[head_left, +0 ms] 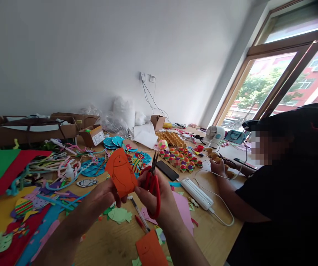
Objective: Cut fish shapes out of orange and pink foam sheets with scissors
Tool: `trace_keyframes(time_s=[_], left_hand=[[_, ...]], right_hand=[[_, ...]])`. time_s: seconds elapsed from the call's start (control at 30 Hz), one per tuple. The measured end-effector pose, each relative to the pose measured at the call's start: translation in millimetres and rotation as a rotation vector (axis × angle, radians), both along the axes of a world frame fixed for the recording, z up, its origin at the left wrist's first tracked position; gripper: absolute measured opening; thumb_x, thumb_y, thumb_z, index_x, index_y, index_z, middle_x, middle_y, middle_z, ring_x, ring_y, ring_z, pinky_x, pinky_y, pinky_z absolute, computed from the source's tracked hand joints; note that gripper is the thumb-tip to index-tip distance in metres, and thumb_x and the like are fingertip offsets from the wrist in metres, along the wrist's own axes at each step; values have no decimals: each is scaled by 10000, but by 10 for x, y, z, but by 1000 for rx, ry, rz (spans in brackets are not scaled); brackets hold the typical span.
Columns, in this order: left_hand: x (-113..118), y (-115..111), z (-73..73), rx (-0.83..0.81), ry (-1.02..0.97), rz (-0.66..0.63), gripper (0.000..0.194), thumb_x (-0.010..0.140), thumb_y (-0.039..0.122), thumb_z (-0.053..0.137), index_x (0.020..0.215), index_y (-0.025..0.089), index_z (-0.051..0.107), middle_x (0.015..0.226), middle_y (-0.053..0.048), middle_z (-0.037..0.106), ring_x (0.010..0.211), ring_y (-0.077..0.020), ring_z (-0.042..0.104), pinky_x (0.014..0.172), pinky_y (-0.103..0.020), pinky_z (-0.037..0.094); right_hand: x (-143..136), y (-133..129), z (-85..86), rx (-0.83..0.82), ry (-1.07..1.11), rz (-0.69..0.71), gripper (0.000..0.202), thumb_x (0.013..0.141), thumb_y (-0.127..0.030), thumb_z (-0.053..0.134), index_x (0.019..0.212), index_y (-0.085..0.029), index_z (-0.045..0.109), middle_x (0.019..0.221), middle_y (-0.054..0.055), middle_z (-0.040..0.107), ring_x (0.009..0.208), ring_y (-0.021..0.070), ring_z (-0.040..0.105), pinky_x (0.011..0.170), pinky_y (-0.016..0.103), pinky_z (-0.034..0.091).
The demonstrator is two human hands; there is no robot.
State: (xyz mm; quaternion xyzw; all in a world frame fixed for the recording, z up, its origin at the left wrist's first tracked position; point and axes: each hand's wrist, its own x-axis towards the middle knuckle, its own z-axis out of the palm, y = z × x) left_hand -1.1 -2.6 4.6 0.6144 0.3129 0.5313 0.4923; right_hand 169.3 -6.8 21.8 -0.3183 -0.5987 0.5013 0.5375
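Between my two hands is an orange foam sheet (121, 173) with a fish outline drawn on it in dark pen. My left hand (102, 194) grips its lower left side, fingers partly behind it. Red-handled scissors (155, 184) sit in my right hand (159, 199), blades pointing up and away. The right fingertips also touch the sheet's right edge. Below, on the table, lie a second orange piece (150, 249) with a drawn line, a pale green fish cutout (120, 215) and a pen (140, 208).
A black phone (167, 170) and a white power strip (196, 193) with a looping cable lie right of my hands. Painted egg trays (182, 159) stand beyond. Pipe cleaners (64, 162) and coloured sheets (6, 170) cover the left. A person in black (294, 192) sits at right, hands on a carton piece.
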Motion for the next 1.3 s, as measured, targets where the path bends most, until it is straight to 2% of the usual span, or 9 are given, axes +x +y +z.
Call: trace_keyframes(time_s=[0.07, 0.13, 0.3, 0.5, 0.63, 0.8, 0.93, 1.13, 1.3], left_hand=[[73, -36, 72, -36, 25, 88, 314, 732, 513, 671, 738, 206, 740, 656, -39, 660, 629, -189, 573, 580, -262, 474], [91, -75, 108, -31, 23, 172, 178, 740, 377, 684, 709, 215, 751, 673, -35, 700, 659, -200, 612, 640, -272, 499], [27, -65, 83, -38, -1, 367, 133, 725, 292, 665, 673, 212, 758, 644, -19, 718, 652, -211, 642, 638, -270, 511], [-16, -35, 65, -7, 18, 360, 121, 736, 268, 637, 712, 221, 746, 678, 4, 725, 654, -189, 638, 621, -244, 506], [-14, -68, 113, -16, 67, 352, 140, 722, 279, 633, 613, 217, 695, 568, 17, 655, 577, -178, 595, 564, -244, 487], [-46, -88, 99, -74, 118, 374, 125, 699, 325, 648, 644, 217, 683, 610, 17, 643, 590, -169, 565, 566, -247, 472], [-70, -44, 29, -116, 64, 446, 212, 715, 337, 643, 554, 208, 596, 518, 44, 531, 518, -133, 473, 515, -234, 408], [-31, -32, 35, -161, -110, 351, 309, 755, 355, 632, 518, 195, 516, 521, 39, 485, 535, -126, 437, 512, -243, 380], [17, -52, 61, -165, -221, 333, 317, 756, 314, 641, 513, 204, 468, 503, 62, 437, 504, -109, 391, 485, -232, 353]], right_hand=[[-53, 35, 4, -4, -52, 1, 177, 688, -210, 655, 796, -189, 516, 725, -23, 531, 622, 119, 451, 566, 230, 370], [-98, 58, 6, -5, -86, -16, 167, 688, -207, 646, 776, -189, 505, 715, -24, 529, 617, 120, 449, 573, 237, 368], [-164, 57, -10, 31, -125, -98, 138, 722, -218, 621, 764, -196, 491, 697, -24, 535, 607, 123, 447, 579, 252, 368], [-228, 55, -31, 39, -85, -86, 125, 747, -245, 614, 789, -198, 506, 715, -21, 537, 590, 122, 472, 537, 241, 379], [-253, 90, 19, 60, -110, -89, 125, 713, -188, 606, 756, -198, 489, 696, -27, 527, 605, 122, 447, 560, 246, 371], [-255, 100, 72, -2, -69, -20, 162, 674, -167, 636, 742, -196, 493, 680, -36, 529, 589, 114, 450, 544, 234, 366], [-227, 62, 50, -30, 62, -15, 176, 690, -202, 682, 757, -202, 519, 714, -12, 607, 613, 131, 517, 563, 249, 415], [-156, -112, 56, 44, 373, 112, 240, 695, -280, 755, 834, -228, 566, 858, 52, 723, 740, 210, 653, 694, 338, 484], [-156, -157, -65, 49, 44, -32, 196, 799, -361, 657, 828, -211, 534, 750, 15, 616, 638, 153, 525, 588, 269, 414]])
